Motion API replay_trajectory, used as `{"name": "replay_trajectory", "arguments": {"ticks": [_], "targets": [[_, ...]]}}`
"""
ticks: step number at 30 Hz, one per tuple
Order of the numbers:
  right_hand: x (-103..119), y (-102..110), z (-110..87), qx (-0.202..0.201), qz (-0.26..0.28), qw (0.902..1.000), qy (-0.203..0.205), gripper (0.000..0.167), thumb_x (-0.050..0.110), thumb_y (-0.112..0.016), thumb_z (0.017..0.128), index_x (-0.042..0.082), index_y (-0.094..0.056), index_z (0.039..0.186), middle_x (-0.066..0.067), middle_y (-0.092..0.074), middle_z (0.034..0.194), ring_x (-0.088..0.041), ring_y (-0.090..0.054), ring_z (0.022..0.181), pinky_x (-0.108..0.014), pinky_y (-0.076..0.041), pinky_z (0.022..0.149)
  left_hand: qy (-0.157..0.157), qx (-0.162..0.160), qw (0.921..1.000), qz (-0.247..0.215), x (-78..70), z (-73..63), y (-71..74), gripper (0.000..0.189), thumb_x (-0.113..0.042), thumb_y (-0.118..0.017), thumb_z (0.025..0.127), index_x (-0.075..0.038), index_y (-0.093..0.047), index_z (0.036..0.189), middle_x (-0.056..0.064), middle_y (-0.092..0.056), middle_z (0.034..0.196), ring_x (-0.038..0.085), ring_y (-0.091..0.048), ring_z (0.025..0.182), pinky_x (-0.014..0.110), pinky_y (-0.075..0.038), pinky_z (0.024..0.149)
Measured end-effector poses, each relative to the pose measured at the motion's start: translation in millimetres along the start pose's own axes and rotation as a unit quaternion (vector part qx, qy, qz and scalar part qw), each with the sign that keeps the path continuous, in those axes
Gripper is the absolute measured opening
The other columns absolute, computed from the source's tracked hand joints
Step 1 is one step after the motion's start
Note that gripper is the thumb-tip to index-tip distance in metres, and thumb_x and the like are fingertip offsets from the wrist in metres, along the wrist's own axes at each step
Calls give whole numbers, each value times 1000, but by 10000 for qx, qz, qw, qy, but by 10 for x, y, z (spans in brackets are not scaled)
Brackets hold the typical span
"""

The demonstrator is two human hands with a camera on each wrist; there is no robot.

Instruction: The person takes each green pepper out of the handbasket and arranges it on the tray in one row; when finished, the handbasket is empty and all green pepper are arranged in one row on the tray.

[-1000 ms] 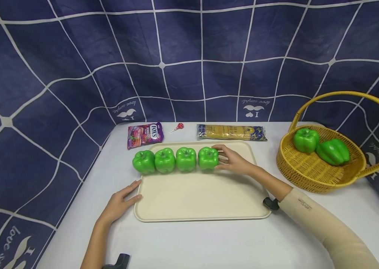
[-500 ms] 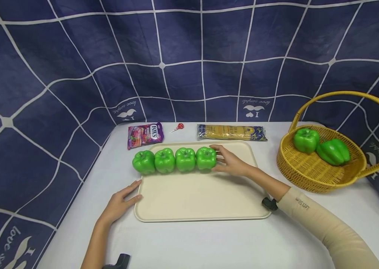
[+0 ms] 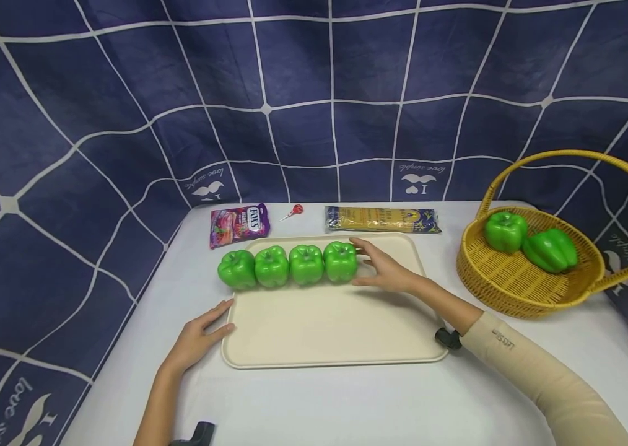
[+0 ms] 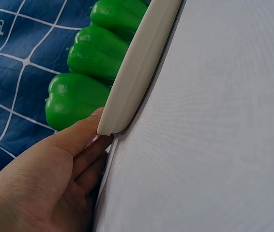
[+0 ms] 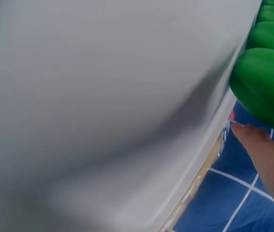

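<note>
Pepper row (image 3: 305, 265) beside tray (image 3: 336, 328) edge
Right hand (image 3: 383, 269) at row's right end, left hand (image 3: 197, 339) at tray's left — fingers parted (neither gripping).

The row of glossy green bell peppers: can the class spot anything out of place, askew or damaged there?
Yes: in the head view, the leftmost glossy green bell pepper juts past the left rim of the cream rectangular tray, whereas the other three green peppers appear within its outline. No damage shows.
</note>
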State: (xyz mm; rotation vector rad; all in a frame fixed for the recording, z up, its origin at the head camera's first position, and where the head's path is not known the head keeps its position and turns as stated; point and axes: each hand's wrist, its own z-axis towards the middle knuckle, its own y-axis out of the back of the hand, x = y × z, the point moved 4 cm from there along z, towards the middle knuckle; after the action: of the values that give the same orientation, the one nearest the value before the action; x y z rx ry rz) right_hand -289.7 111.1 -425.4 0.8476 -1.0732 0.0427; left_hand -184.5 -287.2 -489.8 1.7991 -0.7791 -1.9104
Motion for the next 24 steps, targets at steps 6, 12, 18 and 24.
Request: {"name": "replay_trajectory", "arguments": {"ticks": [6, 12, 18, 24], "targets": [[4, 163, -133, -168, -609, 9980, -61, 91, 24, -76, 78, 6, -18, 146, -17, -25, 147, -36, -32, 129, -51, -33, 104, 3, 21, 10000, 38, -5, 0, -20, 59, -44, -63, 85, -23, -46, 137, 11, -34, 144, 35, -29, 133, 55, -22, 107], [161, 592, -476, -860, -1158, 9894, 142, 82, 21, -75, 78, 3, -28, 142, -18, -33, 142, -35, -36, 126, -52, -36, 101, -26, 0, 10000, 41, -16, -4, -26, 59, -44, -63, 84, -22, -46, 137, 11, -35, 144, 35, -30, 132, 54, -23, 107], [106, 1210, -992, -2384, -1436, 9604, -113, 69, 3, -76, 75, 0, -40, 135, -19, -44, 134, -36, -41, 120, -42, -41, 98, -27, 3, 10000, 45, -14, -6, -9, 60, -46, -63, 84, -23, -46, 137, 10, -36, 144, 34, -30, 132, 54, -24, 107], [-109, 1809, -1429, -3324, -1876, 9153, -1289, 69, 14, -71, 82, 1, -34, 139, -24, -40, 135, -42, -36, 122, -48, -33, 102, -7, -5, 10000, 22, -24, -10, 2, 60, -45, -64, 84, -23, -46, 137, 10, -35, 144, 34, -29, 133, 54, -23, 107]]}}
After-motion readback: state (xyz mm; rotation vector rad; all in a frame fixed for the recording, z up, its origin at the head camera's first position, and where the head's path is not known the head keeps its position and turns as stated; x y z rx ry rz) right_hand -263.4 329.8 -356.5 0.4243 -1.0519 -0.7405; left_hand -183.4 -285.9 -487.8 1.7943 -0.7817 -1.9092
